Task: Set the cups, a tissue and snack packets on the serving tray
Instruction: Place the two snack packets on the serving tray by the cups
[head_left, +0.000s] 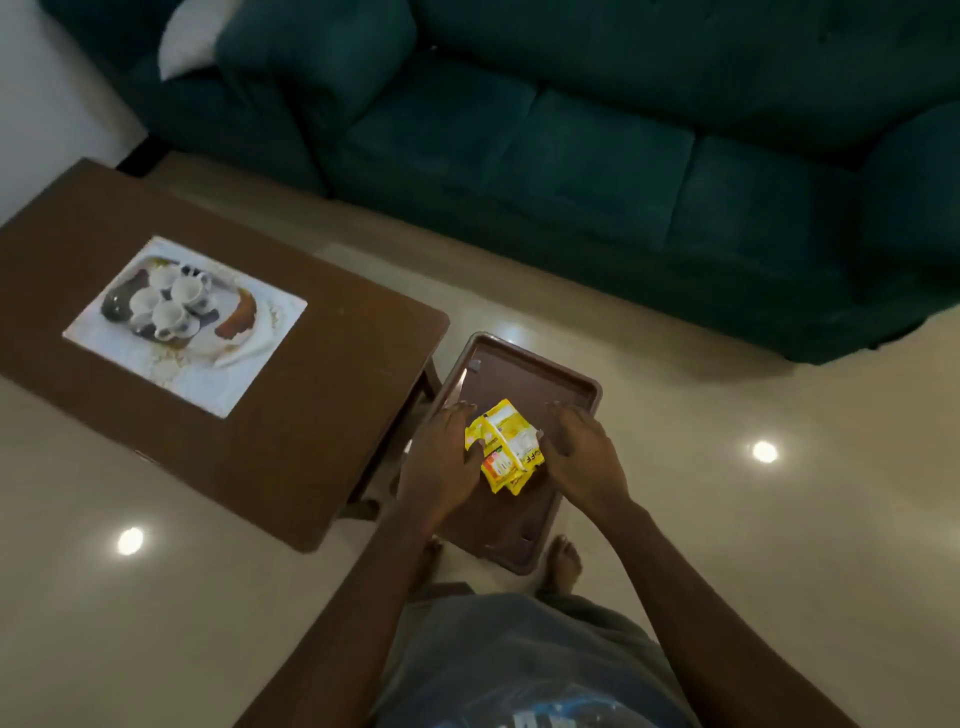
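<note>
A brown serving tray (524, 374) sits low beside the brown tabletop (322, 395), and whatever carries it is hidden beneath it. Yellow snack packets (506, 447) lie overlapping on the tray's middle; their print is too blurred to read and their count is unclear. The left hand (441, 457) rests with its fingers against the packets' left edge, while the right hand (576, 452) touches their right edge with fingers spread; whether either truly grips them cannot be told. White cups (169, 304) stand clustered on a pale patterned mat (249, 353) on the tabletop, well apart from the tray. A green sofa (597, 156) is cut off above. Bare feet (563, 564) partly show under the tray's near edge.
</note>
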